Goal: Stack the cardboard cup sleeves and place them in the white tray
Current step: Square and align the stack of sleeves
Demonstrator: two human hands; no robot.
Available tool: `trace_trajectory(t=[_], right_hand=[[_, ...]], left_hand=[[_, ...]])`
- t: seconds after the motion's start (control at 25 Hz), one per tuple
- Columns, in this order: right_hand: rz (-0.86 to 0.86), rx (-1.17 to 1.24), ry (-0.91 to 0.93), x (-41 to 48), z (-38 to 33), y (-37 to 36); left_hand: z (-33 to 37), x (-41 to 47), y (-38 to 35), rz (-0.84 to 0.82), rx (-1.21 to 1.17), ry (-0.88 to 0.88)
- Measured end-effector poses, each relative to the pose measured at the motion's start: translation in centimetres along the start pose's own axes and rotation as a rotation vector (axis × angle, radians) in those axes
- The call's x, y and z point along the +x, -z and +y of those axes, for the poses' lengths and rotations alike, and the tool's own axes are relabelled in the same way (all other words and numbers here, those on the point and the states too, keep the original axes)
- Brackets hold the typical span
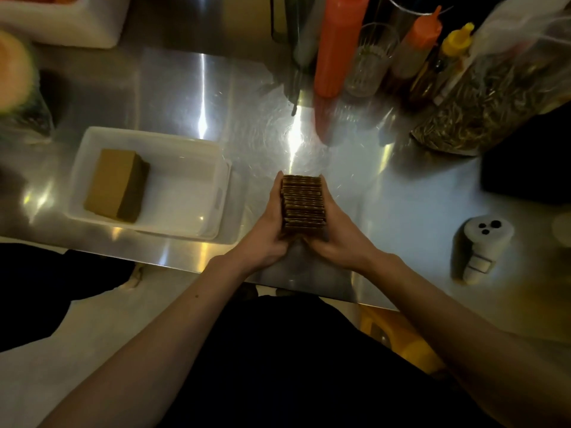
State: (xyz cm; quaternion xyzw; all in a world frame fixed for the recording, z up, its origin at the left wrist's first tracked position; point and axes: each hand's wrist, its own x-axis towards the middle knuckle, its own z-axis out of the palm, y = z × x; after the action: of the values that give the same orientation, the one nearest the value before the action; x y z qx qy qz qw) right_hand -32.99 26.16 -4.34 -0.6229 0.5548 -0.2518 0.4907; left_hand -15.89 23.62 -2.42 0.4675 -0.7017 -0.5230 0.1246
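A thick stack of brown cardboard cup sleeves stands on edge over the steel counter, pressed between both palms. My left hand clasps its left side and my right hand clasps its right side. To the left sits the white tray, and another brown stack of sleeves lies in the tray's left half. The tray's right half shows bare white floor.
Orange squeeze bottles, a glass, a yellow-capped bottle and a bag of dried herbs crowd the back right. A white shaker lies at the right. A cut melon sits far left, with the counter's front edge near my body.
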Motion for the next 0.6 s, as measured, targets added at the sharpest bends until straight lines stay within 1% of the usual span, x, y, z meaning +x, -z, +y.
trace_trajectory(t=[0.28,0.48,0.6], right_hand=[[-0.005,0.031,-0.026,-0.3,1.1,-0.8],[-0.009,0.054,-0.058,0.0,1.3,-1.4],[0.016,0.119,-0.061,0.0,1.0,-1.5]], left_hand=[[-1.0,-0.3,-2.0,0.063,-0.052,0.077],[-1.2,-0.2,-2.3,0.08,-0.064,0.074],[-1.1,0.1,-2.5,0.126,-0.078,0.086]])
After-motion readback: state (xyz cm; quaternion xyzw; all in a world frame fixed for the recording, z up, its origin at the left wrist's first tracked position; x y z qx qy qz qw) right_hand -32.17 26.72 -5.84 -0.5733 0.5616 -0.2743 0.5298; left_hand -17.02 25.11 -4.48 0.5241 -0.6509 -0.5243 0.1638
